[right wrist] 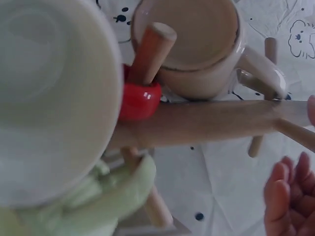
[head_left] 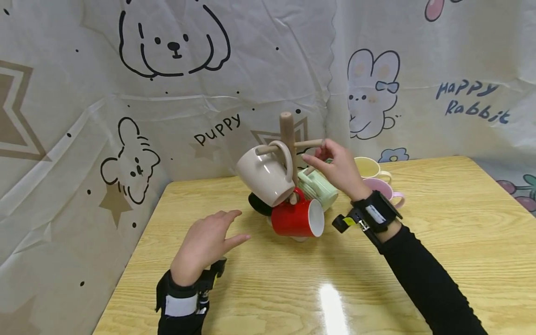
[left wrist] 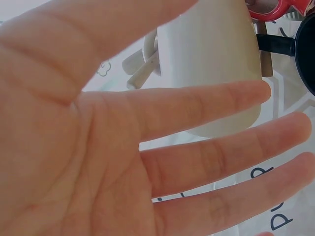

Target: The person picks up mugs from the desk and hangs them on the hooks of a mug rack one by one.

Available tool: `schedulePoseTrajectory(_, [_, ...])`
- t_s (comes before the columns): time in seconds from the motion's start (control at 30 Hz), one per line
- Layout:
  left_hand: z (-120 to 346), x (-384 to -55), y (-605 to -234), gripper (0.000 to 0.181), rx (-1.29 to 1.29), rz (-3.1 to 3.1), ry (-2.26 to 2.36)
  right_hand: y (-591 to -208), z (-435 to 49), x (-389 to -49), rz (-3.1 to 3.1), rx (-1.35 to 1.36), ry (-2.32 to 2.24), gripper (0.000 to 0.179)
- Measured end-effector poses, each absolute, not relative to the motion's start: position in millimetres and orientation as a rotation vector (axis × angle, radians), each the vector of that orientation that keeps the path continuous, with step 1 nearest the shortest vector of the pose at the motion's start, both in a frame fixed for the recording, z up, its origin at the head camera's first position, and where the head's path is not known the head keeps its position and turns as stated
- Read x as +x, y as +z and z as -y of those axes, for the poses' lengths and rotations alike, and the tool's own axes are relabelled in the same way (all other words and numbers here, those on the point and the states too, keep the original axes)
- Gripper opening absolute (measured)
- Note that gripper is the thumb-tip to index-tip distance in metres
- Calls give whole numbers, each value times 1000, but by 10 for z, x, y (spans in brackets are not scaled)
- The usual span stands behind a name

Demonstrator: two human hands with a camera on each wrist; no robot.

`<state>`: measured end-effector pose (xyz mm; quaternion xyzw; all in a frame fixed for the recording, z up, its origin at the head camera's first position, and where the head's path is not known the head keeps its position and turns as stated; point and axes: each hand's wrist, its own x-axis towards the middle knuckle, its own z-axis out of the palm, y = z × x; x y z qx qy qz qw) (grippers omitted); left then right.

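Note:
A wooden mug tree (head_left: 287,125) carries several mugs. A cream mug (head_left: 265,177) hangs tilted by its handle from an upper left peg. Below it hang a red mug (head_left: 291,221), a pale green mug (head_left: 320,188) and a dark mug (head_left: 259,204), the last mostly hidden. My left hand (head_left: 205,242) hovers at the front left, fingers spread and straight; the left wrist view shows its bare palm before the cream mug (left wrist: 211,64). My right hand (head_left: 341,167) is at the tip of the upper right peg (head_left: 309,143), fingers loosely bent, thumb below the peg.
Behind my right hand, a yellow mug (head_left: 366,166) and a pink mug (head_left: 383,188) stand on the wooden table (head_left: 452,242). A printed cloth (head_left: 268,70) hangs along the table's back and left edges.

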<state>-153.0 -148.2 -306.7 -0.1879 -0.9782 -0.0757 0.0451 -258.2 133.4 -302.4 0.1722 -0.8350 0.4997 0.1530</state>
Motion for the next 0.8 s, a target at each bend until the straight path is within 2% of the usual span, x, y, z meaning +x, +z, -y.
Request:
schedulePoseTrajectory(0.2, [1475,-1515,-3081,54,-573,3007,-243,-2991,-1176,-2783,2353,592,1611,26])
schedulePoseTrajectory(0.53, [1449,-1508,-3085,53,-603,3024,-254,-3113,-1126,-2901,2062,768,1339,11])
schedulePoseTrajectory(0.7, [1443,-1519,-3080,54,-609,3034,-263,-3130,-1085,-2878,1923,756,1112,23])
schedulePoseTrajectory(0.8, [1439,-1525,-3074,54,-614,3045,-260,-3124,-1055,-2865,1863,736,938,24])
